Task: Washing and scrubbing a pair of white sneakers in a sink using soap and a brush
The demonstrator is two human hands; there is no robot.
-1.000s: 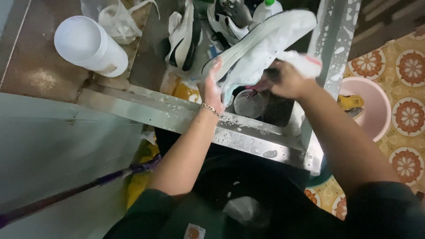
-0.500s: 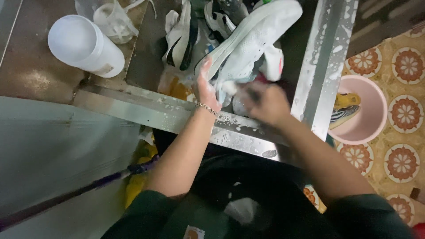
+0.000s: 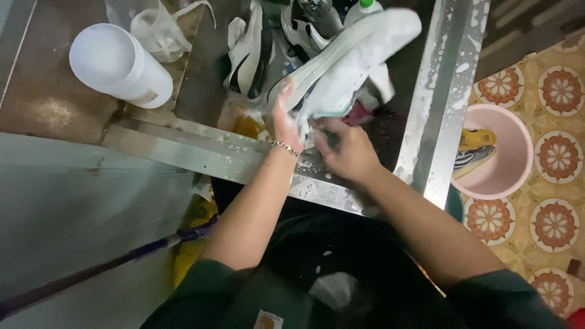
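Observation:
A pale, soapy sneaker (image 3: 359, 58) lies on its side above the steel sink (image 3: 439, 109), toe pointing up-right. My left hand (image 3: 285, 125), with a thin bracelet at the wrist, grips its heel end. At the shoe's underside near the heel is my right hand (image 3: 347, 152), closed around something small and dark that I cannot make out. Suds cover the shoe and the sink rim.
More shoes (image 3: 250, 55) lie in the sink behind. On the counter at the left stand a white plastic tub (image 3: 119, 64) and a clear jug (image 3: 155, 30). A pink basin (image 3: 506, 158) holding a yellow and dark shoe sits on the patterned floor at the right.
My right hand has dropped from the shoe's middle to its heel, close beside my left hand. The sneaker has tilted further up and to the right.

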